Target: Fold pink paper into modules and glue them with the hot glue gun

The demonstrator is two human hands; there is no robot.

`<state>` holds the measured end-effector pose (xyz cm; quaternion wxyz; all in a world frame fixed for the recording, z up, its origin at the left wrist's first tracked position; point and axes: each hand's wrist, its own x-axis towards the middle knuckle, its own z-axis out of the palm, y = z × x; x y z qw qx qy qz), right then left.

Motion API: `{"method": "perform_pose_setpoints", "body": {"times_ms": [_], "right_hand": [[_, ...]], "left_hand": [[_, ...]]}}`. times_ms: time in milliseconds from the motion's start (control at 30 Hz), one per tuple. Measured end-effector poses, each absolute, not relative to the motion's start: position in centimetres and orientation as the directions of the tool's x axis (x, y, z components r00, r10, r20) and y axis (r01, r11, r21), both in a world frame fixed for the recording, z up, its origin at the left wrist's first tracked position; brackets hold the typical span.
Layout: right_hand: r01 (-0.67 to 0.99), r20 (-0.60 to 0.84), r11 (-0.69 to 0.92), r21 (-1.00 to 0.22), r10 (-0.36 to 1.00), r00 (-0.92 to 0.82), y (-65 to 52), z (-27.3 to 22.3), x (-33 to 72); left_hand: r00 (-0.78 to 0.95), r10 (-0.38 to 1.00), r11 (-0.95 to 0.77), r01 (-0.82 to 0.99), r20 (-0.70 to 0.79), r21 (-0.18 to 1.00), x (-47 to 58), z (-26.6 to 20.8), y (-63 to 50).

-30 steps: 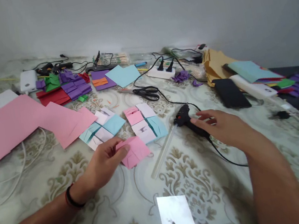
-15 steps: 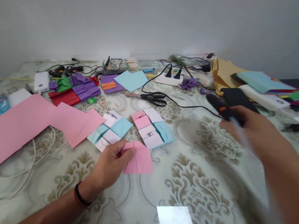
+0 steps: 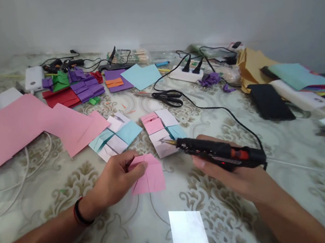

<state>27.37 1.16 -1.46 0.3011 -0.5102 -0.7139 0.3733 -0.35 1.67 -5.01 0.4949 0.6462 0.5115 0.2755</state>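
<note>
Between thumb and fingers, my left hand (image 3: pixel 118 180) pinches a folded pink paper (image 3: pixel 151 176) with a crease down its middle. My right hand (image 3: pixel 233 176) is wrapped round a black hot glue gun (image 3: pixel 216 150), whose metal nozzle points left, above a patchwork of folded squares (image 3: pixel 159 132) in pink, white and light blue. A gap separates the nozzle from the pink paper. Just behind my left hand lies a second patchwork of white and light blue squares (image 3: pixel 128 131). From the gun's rear, a black cord runs back toward a white power strip (image 3: pixel 186 74).
Black-handled scissors (image 3: pixel 168 97) lie beyond the patchworks. Large pink sheets (image 3: pixel 11 124) cover the left side, with purple folded papers (image 3: pixel 88 90) behind. At right are a black phone-like slab (image 3: pixel 270 102) and coloured sheets (image 3: pixel 300 74). A white rectangle (image 3: pixel 189 234) shows near the front edge.
My right hand has swung the glue gun from the right toward the middle, nozzle now turned left. My left hand keeps its hold on the pink paper. The view has shifted slightly.
</note>
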Motion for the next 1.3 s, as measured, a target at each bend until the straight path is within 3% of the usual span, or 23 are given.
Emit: {"method": "perform_pose_setpoints", "body": {"times_ms": [167, 333, 667, 1300], "right_hand": [[0.421, 0.107, 0.32, -0.849, 0.883, -0.457, 1.2, -1.4, 25.9], [0.468, 0.147, 0.337, -0.817, 0.907, -0.396, 0.7, -2.5, 25.8], [0.433, 0.071, 0.312, -0.846, 0.87, -0.487, 0.8, -2.7, 25.0], [0.451, 0.143, 0.385, -0.805, 0.864, -0.482, 0.9, -3.0, 25.3]], "left_hand": [[0.343, 0.925, 0.034, 0.351, -0.162, 0.936, -0.3, -4.7, 1.7], [0.36, 0.919, 0.043, 0.316, -0.162, 0.948, -0.2, -4.5, 1.6], [0.366, 0.919, 0.033, 0.3, -0.146, 0.954, 0.0, -4.6, 1.7], [0.39, 0.909, 0.028, 0.291, -0.145, 0.956, -0.1, -4.8, 1.7]]}}
